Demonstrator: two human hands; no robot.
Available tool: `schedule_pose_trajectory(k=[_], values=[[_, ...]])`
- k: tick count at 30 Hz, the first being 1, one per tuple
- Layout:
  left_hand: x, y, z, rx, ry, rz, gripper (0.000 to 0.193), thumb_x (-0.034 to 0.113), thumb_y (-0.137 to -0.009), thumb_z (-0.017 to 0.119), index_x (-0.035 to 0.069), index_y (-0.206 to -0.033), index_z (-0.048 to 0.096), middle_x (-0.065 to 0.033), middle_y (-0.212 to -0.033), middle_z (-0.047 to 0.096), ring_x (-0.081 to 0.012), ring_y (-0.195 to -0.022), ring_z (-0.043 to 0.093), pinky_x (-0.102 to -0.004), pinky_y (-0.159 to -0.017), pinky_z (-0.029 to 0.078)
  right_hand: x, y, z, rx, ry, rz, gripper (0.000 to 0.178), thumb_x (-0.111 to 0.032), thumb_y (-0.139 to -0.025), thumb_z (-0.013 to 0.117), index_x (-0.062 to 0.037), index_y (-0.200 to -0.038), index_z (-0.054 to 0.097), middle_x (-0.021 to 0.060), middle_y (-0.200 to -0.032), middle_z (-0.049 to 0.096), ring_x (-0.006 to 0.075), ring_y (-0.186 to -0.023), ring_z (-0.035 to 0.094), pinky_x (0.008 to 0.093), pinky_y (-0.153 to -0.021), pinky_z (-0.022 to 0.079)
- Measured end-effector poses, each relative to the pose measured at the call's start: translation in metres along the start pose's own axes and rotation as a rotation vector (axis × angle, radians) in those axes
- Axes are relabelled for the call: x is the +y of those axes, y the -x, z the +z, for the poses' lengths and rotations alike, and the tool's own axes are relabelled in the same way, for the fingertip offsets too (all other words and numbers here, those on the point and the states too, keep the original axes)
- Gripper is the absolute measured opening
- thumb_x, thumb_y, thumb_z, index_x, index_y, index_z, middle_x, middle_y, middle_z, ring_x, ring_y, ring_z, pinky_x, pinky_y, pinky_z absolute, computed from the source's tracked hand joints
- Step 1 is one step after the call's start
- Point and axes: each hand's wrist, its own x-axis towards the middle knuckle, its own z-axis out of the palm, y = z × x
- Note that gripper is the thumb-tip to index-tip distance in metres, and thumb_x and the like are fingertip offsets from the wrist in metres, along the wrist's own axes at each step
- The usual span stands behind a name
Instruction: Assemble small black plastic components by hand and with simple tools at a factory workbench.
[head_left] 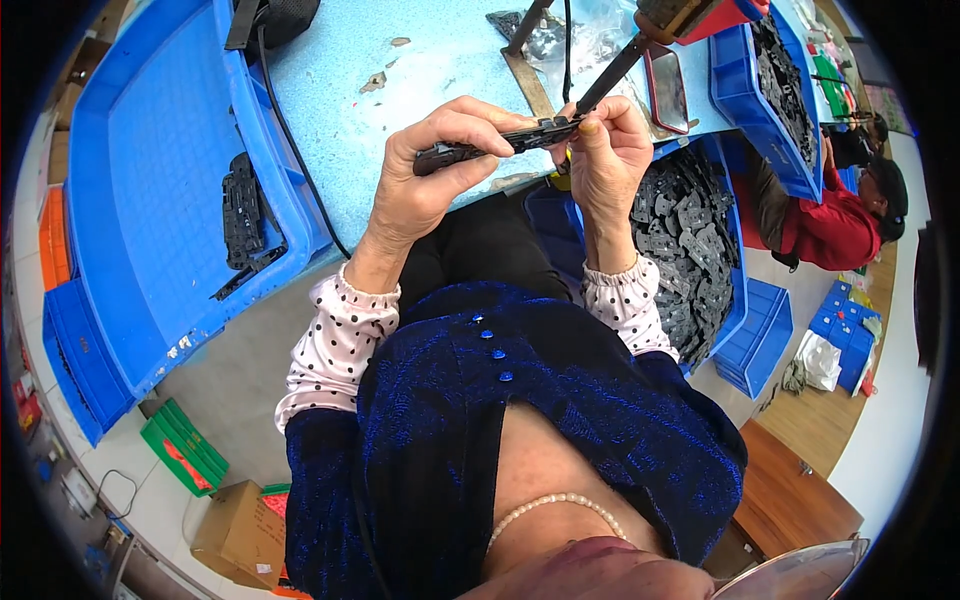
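A long black plastic part is held level over the near edge of the blue table. My left hand is closed around its left end, thumb below and fingers above. At its other end, my right hand pinches with thumb and fingertips; whether a smaller piece is between them is hidden. A dark rod, slanting down from a brown and red tool body, ends right at the part's right tip, beside my right thumb.
To the left stands a big blue tray holding a few black parts. Heaped black parts fill a bin below my right hand; another blue bin stands farther right. A phone-like device lies on the table. A person in red sits at right.
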Motion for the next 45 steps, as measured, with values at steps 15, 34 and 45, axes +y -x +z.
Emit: schedule_pose_trajectory(k=[15, 34, 45], values=[[0.001, 0.000, 0.000, 0.001, -0.007, -0.005, 0.017, -0.009, -0.078, 0.061, 0.002, -0.090, 0.062, -0.0184, -0.104, 0.063, -0.0319, -0.107, 0.060, -0.0431, -0.096, 0.046, 0.002, 0.000, -0.002, 0.003, 0.019, -0.002, 0.017, -0.008, -0.088, 0.067, 0.0014, -0.089, 0.053, 0.0087, -0.072, 0.061, 0.0155, -0.054, 0.060, 0.0205, -0.047, 0.044], [0.082, 0.027, -0.004, -0.123, -0.757, -0.130, 0.043, -0.002, -0.074, 0.067, 0.003, -0.116, 0.062, -0.0105, -0.113, 0.064, -0.0227, -0.108, 0.060, -0.0330, -0.094, 0.047, -0.074, 0.069, -0.155, 0.301, 0.413, 0.272, 0.012, -0.014, -0.094, 0.058, -0.0032, -0.097, 0.059, 0.0021, -0.086, 0.060, 0.0120, -0.078, 0.057, 0.0252, -0.074, 0.046], [0.167, 0.108, -0.166, -0.122, -1.671, -0.620, 0.048, 0.010, -0.079, 0.067, 0.004, -0.124, 0.051, -0.0166, -0.108, 0.061, -0.0284, -0.099, 0.061, -0.0357, -0.085, 0.047, -0.108, 0.012, -0.169, -0.153, 1.566, 0.201, 0.018, -0.015, -0.087, 0.064, 0.0023, -0.092, 0.062, 0.0100, -0.070, 0.062, 0.0132, -0.069, 0.060, 0.0287, -0.064, 0.047]])
